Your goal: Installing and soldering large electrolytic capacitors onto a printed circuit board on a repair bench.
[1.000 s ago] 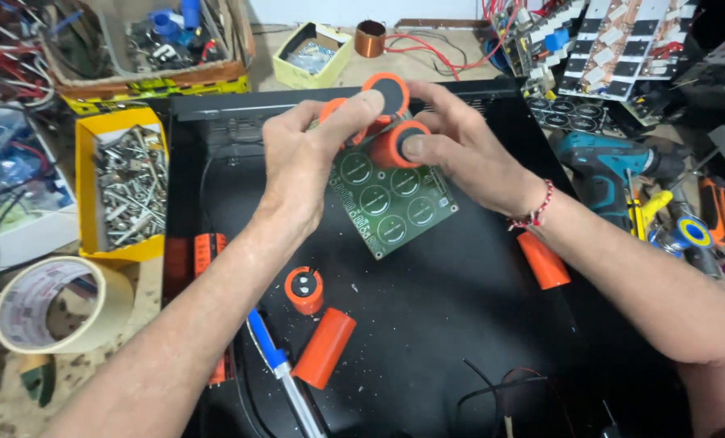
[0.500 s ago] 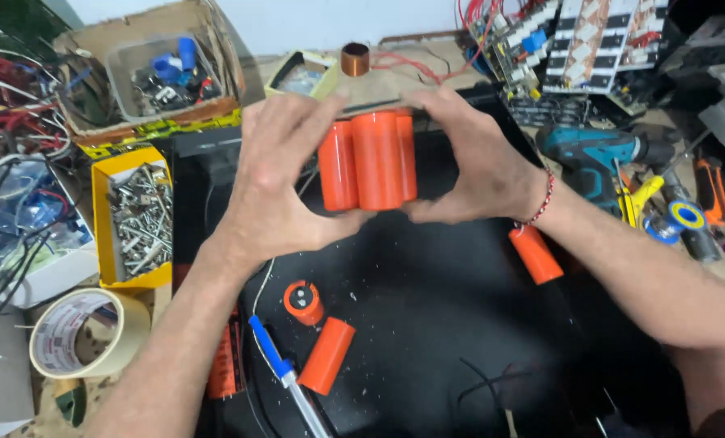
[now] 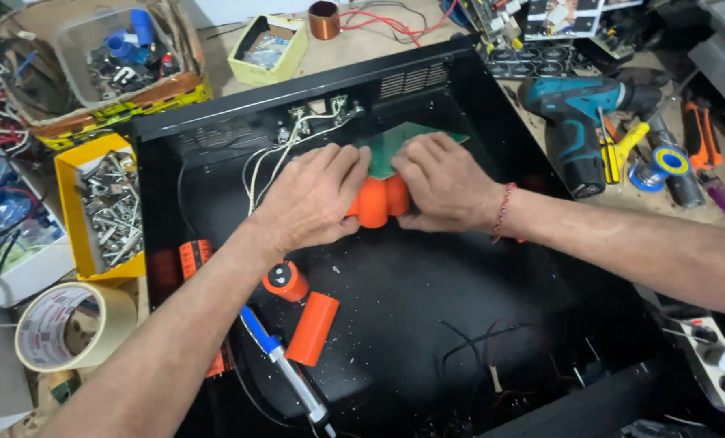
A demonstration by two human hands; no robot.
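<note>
Head view: two hands press a green circuit board with orange capacitors down inside a black metal chassis.

Left hand (image 3: 314, 199) and right hand (image 3: 443, 182) lie flat, fingers together, meeting over the orange capacitors (image 3: 376, 201) under the green circuit board (image 3: 395, 142), near the back wall of the black chassis (image 3: 427, 324). Two loose orange capacitors (image 3: 301, 308) and a blue-handled soldering iron (image 3: 281, 365) lie toward its front left corner.

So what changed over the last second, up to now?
Both hands, left hand and right hand, lowered the green circuit board with its orange capacitors from mid-air down into the black chassis, keeping hold. The loose capacitors, soldering iron and tape roll stayed put.
</note>
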